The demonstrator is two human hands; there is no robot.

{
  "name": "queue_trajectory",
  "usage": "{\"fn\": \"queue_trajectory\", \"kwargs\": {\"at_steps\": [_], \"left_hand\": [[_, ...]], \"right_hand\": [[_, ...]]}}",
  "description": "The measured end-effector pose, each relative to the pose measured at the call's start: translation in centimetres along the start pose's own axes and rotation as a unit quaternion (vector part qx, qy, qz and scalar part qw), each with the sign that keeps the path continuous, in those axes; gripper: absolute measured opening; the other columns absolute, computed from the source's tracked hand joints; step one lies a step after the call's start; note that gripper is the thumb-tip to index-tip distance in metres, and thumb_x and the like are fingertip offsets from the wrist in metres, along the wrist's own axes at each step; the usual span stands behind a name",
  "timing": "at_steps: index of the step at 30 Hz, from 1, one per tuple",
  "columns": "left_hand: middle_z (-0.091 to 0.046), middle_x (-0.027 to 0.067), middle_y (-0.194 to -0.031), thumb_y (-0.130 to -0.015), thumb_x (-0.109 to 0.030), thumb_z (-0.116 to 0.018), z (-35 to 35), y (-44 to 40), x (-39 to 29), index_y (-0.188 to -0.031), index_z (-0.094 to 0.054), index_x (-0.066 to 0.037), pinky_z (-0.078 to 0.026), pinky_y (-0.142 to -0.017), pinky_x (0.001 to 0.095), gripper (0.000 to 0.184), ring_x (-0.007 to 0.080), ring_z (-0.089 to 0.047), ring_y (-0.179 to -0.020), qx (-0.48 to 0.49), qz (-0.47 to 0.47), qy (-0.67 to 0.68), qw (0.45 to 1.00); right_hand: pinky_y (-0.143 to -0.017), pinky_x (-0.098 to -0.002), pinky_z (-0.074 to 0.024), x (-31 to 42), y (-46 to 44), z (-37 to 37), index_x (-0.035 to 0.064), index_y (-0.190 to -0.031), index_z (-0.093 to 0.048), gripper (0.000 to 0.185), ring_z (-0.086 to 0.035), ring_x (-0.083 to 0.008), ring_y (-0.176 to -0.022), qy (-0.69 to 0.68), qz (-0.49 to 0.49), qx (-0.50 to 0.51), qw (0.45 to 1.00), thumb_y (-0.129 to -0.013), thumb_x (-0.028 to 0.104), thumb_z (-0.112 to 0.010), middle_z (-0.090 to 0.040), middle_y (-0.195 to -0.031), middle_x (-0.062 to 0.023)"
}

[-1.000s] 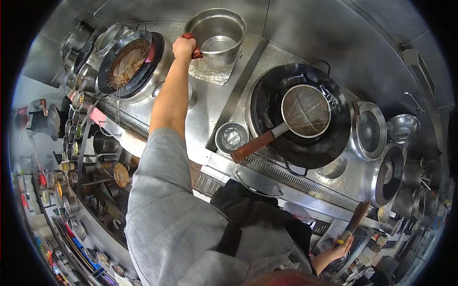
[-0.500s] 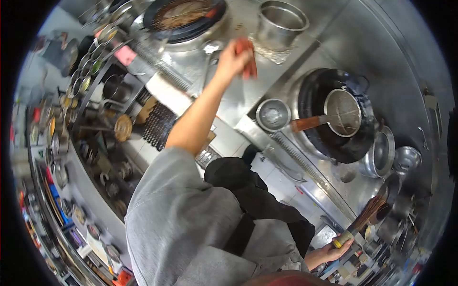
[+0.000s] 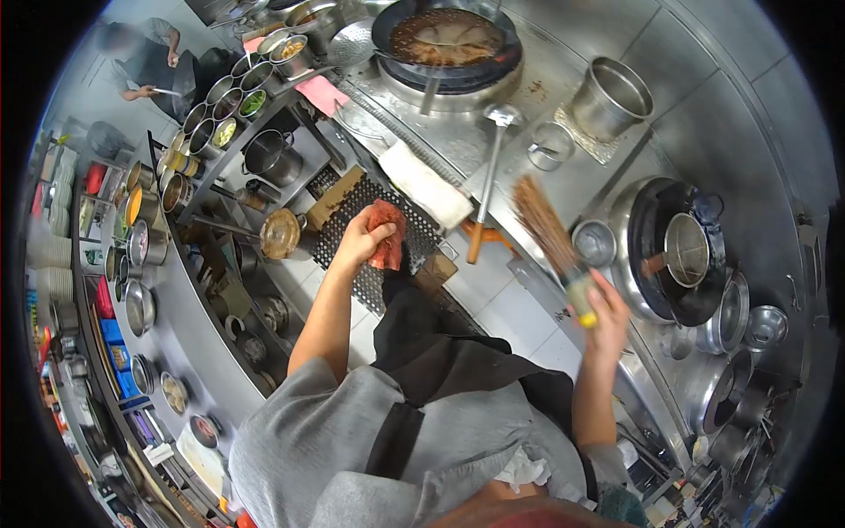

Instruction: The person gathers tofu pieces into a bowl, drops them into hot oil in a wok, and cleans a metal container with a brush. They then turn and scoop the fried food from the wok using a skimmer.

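My left hand [image 3: 359, 238] is closed around a crumpled red cloth [image 3: 387, 233], held above a black perforated mat on the floor. My right hand [image 3: 604, 319] grips the taped handle of a bamboo wok brush [image 3: 547, 227], its bristles pointing up and away from me over the stove's front edge. Nearest the bristles are a small metal bowl [image 3: 595, 243] and a ladle [image 3: 493, 167] with a wooden handle, lying across the counter edge. Beyond them, a wok [image 3: 387, 37] of bubbling brown liquid sits on a burner.
On the right, a second wok [image 3: 647, 273] holds a wire strainer [image 3: 687, 250]. A steel pot [image 3: 616, 92] stands at the back. A folded white towel [image 3: 426, 186] lies along the stove edge. Several ingredient pots line the left rack. Another person [image 3: 145, 66] stands at the far upper left.
My left hand has drawn back from the stove with the red cloth. My right hand has brought the brush from the lower right up to the stove front. The view has turned.
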State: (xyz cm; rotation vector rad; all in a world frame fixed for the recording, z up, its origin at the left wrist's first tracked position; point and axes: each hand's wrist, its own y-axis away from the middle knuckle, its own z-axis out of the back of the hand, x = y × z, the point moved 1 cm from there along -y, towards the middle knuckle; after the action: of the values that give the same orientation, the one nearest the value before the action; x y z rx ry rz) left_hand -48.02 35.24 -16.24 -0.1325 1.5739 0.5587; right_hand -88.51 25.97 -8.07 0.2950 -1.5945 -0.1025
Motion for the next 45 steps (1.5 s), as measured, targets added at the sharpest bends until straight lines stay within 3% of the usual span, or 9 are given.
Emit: {"fn": "queue_trajectory", "kwargs": {"at_steps": [5, 8, 17, 20, 24, 29, 36, 41, 45], "left_hand": [[-0.063, 0.0075, -0.092, -0.078, -0.01, -0.063, 12.3, -6.3, 3.9, -0.103, -0.057, 0.0, -0.047, -0.076, 0.0292, 0.027, 0.016, -0.059, -0.083, -0.06, -0.014, -0.042, 0.997], [-0.063, 0.0081, -0.093, -0.077, -0.012, -0.064, 18.9, -9.7, 5.8, -0.106, -0.057, -0.001, -0.046, -0.079, 0.0307, 0.032, 0.0165, -0.059, -0.086, -0.089, 0.006, -0.104, 0.991], [-0.064, 0.0181, -0.104, -0.074, -0.025, -0.068, 31.4, -21.6, -1.5, -0.123, -0.05, -0.007, -0.047, -0.085, 0.0358, 0.055, 0.0289, -0.062, -0.097, -0.181, 0.003, -0.214, 0.96], [-0.062, 0.023, -0.106, -0.073, -0.029, -0.067, 31.7, -29.2, -2.5, -0.13, -0.042, -0.012, -0.046, -0.086, 0.0393, 0.064, 0.0363, -0.06, -0.102, -0.177, -0.02, -0.316, 0.932], [-0.062, 0.0232, -0.105, -0.075, -0.025, -0.063, 29.4, -37.5, -3.1, -0.134, -0.037, -0.016, -0.047, -0.084, 0.0433, 0.065, 0.0383, -0.059, -0.101, -0.159, 0.004, -0.385, 0.909], [-0.063, 0.0218, -0.104, -0.074, -0.024, -0.062, 28.2, -43.9, -2.7, -0.135, -0.036, -0.016, -0.049, -0.084, 0.042, 0.067, 0.0369, -0.061, -0.098, -0.12, 0.012, -0.383, 0.916], [-0.06, 0.0196, -0.113, -0.07, -0.023, -0.068, 30.6, -48.6, 1.5, -0.136, -0.036, -0.014, -0.044, -0.092, 0.0406, 0.074, 0.034, -0.057, -0.106, -0.037, 0.075, -0.492, 0.867], [-0.06, 0.0191, -0.114, -0.069, -0.025, -0.072, 31.9, -49.3, 1.7, -0.136, -0.036, -0.012, -0.045, -0.092, 0.0402, 0.077, 0.034, -0.057, -0.106, -0.014, 0.019, -0.429, 0.903], [-0.058, 0.0217, -0.116, -0.068, -0.031, -0.072, 32.1, -50.0, 2.2, -0.136, -0.034, -0.003, -0.044, -0.093, 0.04, 0.082, 0.0346, -0.056, -0.109, -0.007, 0.02, -0.464, 0.885]], "right_hand": [[-0.056, -0.031, -0.051, -8.7, -13.1, -19.4, 0.0019, -0.121, -0.056, 0.042, -0.065, -0.0226, -0.075, 0.093, -0.08, 0.047, 0.991, -0.084, 0.019, -0.061, -0.063, -0.098, -0.0167], [-0.093, -0.0402, -0.0403, -13.9, -18.7, -29.7, 0.0079, -0.126, -0.052, 0.044, -0.053, -0.0421, -0.101, 0.404, 0.141, -0.097, 0.899, -0.088, 0.029, -0.052, -0.059, -0.101, -0.0266], [-0.086, -0.0414, -0.0437, -12.4, -22.3, -35.2, 0.0021, -0.099, -0.068, 0.034, -0.058, -0.0362, -0.095, 0.44, 0.11, -0.061, 0.889, -0.087, 0.031, -0.054, -0.062, -0.1, -0.021], [-0.089, -0.0403, -0.0433, -5.2, -23.4, -37.8, -0.0015, -0.108, -0.062, 0.039, -0.057, -0.0349, -0.101, 0.359, 0.185, -0.099, 0.909, -0.086, 0.03, -0.057, -0.06, -0.11, -0.0216], [-0.093, -0.0401, -0.043, -5.6, -28.4, -42.0, -0.0012, -0.131, -0.041, 0.064, -0.051, -0.0374, -0.112, 0.567, 0.251, -0.043, 0.784, -0.079, 0.026, -0.066, -0.049, -0.123, -0.0254], [-0.08, -0.0463, -0.049, -3.4, -33.5, -39.4, -0.0014, -0.125, -0.048, 0.051, -0.058, -0.0442, -0.09, 0.549, 0.216, -0.075, 0.804, -0.074, 0.0, -0.049, -0.054, -0.104, -0.029], [-0.086, -0.0487, -0.0436, 1.9, -32.9, -35.0, 0.0014, -0.121, -0.053, 0.042, -0.057, -0.0447, -0.089, 0.51, 0.192, -0.131, 0.828, -0.08, 0.006, -0.051, -0.061, -0.096, -0.0272], [-0.057, -0.0376, -0.0514, 3.2, -31.8, -37.2, 0.0013, -0.124, -0.052, 0.042, -0.062, -0.0267, -0.058, 0.376, 0.001, -0.191, 0.907, -0.082, 0.006, -0.049, -0.063, -0.082, -0.02], [-0.037, -0.0268, -0.0404, 3.4, -29.9, -38.3, -0.0037, -0.13, -0.044, 0.048, -0.05, -0.0125, -0.045, 0.235, 0.048, -0.21, 0.948, -0.083, 0.002, -0.047, -0.059, -0.073, -0.0083]]}}
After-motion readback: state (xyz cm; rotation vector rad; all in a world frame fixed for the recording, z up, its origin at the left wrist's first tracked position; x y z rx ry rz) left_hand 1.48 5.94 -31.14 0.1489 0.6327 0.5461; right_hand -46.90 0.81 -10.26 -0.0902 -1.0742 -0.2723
